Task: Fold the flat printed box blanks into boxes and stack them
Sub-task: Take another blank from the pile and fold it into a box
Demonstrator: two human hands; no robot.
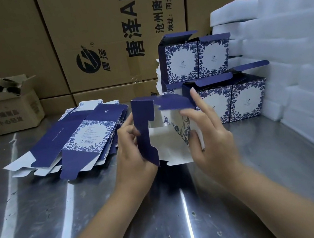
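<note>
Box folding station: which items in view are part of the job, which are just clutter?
Job: half-folded box, held by left hand and right hand; pile of flat blanks; stack of folded boxes.
Lying about: white foam sheets; large brown cartons; small open carton.

The blank's [169, 144] blue flap is hiding part of the left hand's [132, 150] fingers, and its blurred white edge is overlapping the palm side of the right hand [211, 136]. The top sheets of the pile [83, 136] are covering those beneath. The small carton's [9, 109] dark contents are showing too blurred to tell. The top edge is cutting off the big cartons' [93, 25] print, and the right edge is cutting the foam [297, 52]. The emblem on the boxes [232, 101] is showing too small to read.
</note>
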